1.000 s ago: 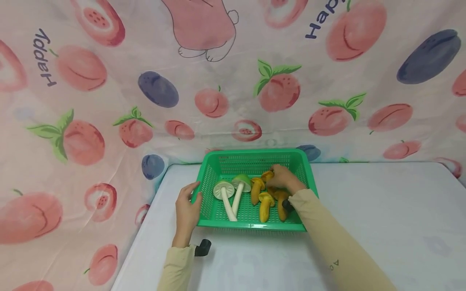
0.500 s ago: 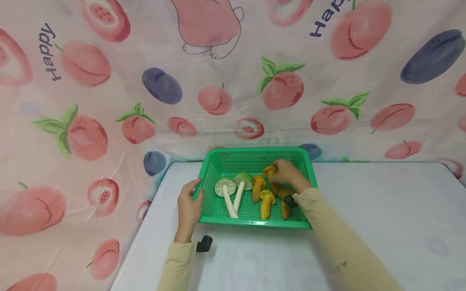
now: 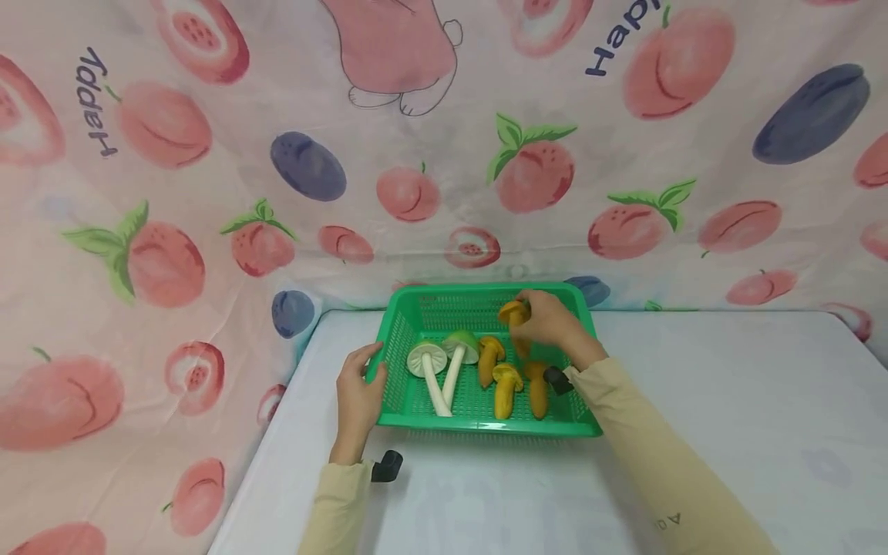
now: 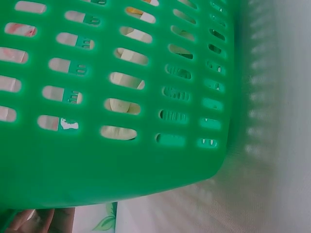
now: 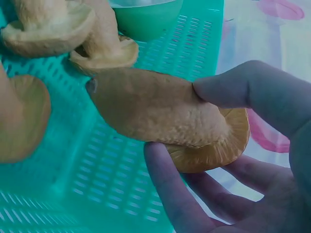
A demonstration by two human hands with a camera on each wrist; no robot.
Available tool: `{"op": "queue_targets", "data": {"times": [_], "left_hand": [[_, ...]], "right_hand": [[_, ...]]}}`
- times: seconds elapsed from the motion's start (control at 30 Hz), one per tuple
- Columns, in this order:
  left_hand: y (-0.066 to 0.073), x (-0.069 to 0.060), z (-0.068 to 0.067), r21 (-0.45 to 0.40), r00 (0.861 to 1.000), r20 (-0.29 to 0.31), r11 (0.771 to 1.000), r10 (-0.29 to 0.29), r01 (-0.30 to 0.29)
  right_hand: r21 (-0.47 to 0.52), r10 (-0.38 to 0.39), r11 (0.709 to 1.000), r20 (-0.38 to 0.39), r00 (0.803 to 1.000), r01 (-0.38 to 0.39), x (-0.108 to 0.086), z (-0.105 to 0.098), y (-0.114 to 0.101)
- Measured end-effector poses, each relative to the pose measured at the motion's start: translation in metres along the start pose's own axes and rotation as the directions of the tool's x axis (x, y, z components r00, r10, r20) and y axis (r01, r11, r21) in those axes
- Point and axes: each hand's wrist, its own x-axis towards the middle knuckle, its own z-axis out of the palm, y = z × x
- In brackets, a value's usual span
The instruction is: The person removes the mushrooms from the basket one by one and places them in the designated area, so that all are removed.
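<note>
My right hand (image 3: 555, 320) pinches the stem of a yellow-brown mushroom (image 5: 150, 104) between thumb and fingers. It is raised over the right part of a green plastic basket (image 3: 486, 425), its cap toward the palm in the right wrist view. At the basket's left rim, my left hand (image 3: 359, 397) holds the edge; in the left wrist view its fingers show only partly past the rim. Inside lie two green-capped mushrooms with white stems, one at the left (image 3: 426, 361) and one beside it (image 3: 461, 348). Near them are a brown mushroom (image 3: 490, 361), a yellow one (image 3: 507, 391) and another brown one (image 3: 537, 389).
The basket stands on a white-covered table (image 3: 728, 416), close to a fruit-printed cloth (image 3: 444, 154) hanging behind it. White table surface extends to the right and in front. Dark wrist-worn pieces, one at the left wrist (image 3: 387, 466), sit at both sleeves.
My right hand has lifted the brown mushroom upward from among the others, so its stem now shows more fully. The left hand stays at the basket's left rim.
</note>
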Motion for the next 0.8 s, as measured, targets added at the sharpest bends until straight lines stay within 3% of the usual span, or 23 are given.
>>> {"op": "queue_targets", "data": {"times": [0.43, 0.8], "left_hand": [[-0.001, 0.000, -0.002, 0.015, 1.000, 0.020, 1.000, -0.008, 0.007], [0.001, 0.001, -0.002, 0.006, 1.000, 0.018, 1.000, -0.002, 0.002]], "right_hand": [[-0.066, -0.051, 0.997, -0.007, 0.999, 0.050, -0.020, -0.022, -0.010], [-0.087, -0.053, 0.995, -0.060, 0.997, 0.048, -0.040, -0.038, 0.003]]}}
